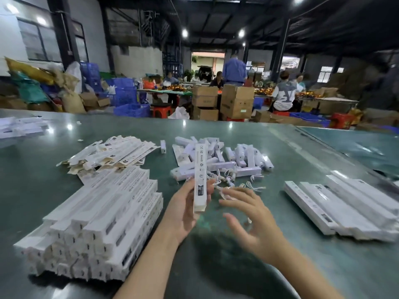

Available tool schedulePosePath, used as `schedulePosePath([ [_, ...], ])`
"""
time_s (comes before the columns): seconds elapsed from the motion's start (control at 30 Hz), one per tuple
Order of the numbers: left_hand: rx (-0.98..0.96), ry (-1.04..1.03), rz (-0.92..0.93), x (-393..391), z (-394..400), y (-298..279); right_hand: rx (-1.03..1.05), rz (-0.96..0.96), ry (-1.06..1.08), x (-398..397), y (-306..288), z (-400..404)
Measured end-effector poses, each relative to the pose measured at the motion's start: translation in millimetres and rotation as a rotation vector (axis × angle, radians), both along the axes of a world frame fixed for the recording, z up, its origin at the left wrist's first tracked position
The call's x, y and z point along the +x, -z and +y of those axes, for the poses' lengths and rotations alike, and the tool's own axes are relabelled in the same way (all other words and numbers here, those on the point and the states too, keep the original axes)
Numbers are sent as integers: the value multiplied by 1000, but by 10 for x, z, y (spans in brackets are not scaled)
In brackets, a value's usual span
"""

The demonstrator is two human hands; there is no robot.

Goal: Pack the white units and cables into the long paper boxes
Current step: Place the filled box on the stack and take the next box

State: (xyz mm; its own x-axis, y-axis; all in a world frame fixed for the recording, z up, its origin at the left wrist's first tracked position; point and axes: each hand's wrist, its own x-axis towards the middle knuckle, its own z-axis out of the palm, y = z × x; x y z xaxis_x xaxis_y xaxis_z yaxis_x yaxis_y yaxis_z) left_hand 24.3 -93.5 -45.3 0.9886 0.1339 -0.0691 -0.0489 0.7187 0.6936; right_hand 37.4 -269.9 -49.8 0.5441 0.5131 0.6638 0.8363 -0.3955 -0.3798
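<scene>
My left hand grips a long white paper box and holds it upright above the green table, its printed side facing me. My right hand hovers beside the box with fingers spread and slightly blurred, holding nothing. Behind the box lies a heap of white units with thin white cables trailing toward my hands.
A tall stack of long boxes sits at my left. Flat unfolded boxes lie behind it. More long boxes lie in a row at my right. Cartons, crates and several seated people fill the hall beyond the table.
</scene>
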Motion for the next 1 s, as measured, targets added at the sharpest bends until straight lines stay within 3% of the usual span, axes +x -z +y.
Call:
schedulePosePath([
  [0.1,160,-73,-21,24,19,39,313,222,101,61,-1,-41],
  [0.2,329,-109,-53,10,-8,65,372,322,101,86,-4,-71],
  [0.33,939,-342,-173,-28,-49,84,292,148,149,138,-52,-129],
  [0.47,1431,-400,-343,-38,-73,131,60,-145,407,198,-127,-248],
  [0.6,1619,-496,-512,-35,-84,148,-36,-299,422,269,-131,-384],
  [0.67,1693,-621,-564,-9,-106,136,0,-274,402,283,-109,-399],
  [0.73,1648,-841,-541,-6,-173,129,118,-87,417,253,-79,-362],
  [0.8,1450,-958,-512,-47,-269,95,318,139,373,228,-35,-303],
  [0.87,1121,-808,-412,-77,-374,78,479,246,290,186,-13,-235],
  [0.93,789,-477,-226,-71,-450,58,547,275,236,129,-8,-167],
  [1.0,641,-236,-115,-29,-469,88,503,275,208,94,24,-106],
])
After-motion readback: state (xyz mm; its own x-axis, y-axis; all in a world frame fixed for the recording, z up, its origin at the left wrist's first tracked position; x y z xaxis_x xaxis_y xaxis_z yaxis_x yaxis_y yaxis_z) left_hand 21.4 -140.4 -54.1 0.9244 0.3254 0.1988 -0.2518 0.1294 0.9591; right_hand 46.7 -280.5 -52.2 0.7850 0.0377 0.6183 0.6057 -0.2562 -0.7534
